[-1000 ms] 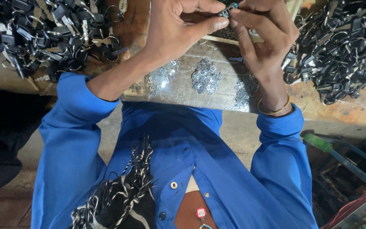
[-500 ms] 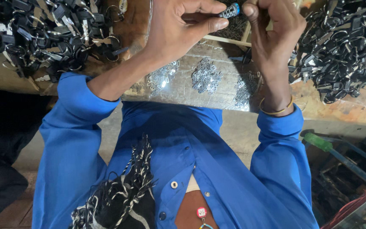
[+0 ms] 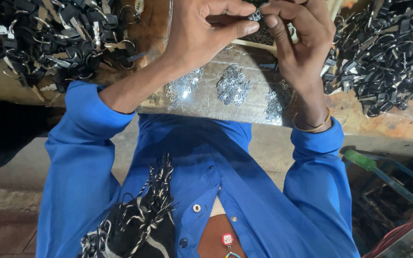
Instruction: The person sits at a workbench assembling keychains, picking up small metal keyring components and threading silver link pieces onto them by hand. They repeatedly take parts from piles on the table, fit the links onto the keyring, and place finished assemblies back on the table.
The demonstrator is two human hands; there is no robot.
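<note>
From the head view, we pinch a small metal piece (image 3: 254, 15) between our left hand (image 3: 201, 33) and right hand (image 3: 302, 38), fingers clamped together on it, above the far edge of the surface (image 3: 244, 110). We seem to be joining parts; next needs a steady push.

A worn wooden workbench (image 3: 383, 126) runs across the top of the frame, its middle covered by a silvery sheet (image 3: 244, 102) catching the light. Below it, at six o'clock, lies a grey concrete floor (image 3: 273, 153), scuffed and dusty. Deep shadow fills the nine o'clock side. At four o'clock a blue metal frame (image 3: 397, 179) with a green grip (image 3: 359, 160) stands beside the bench.
</note>
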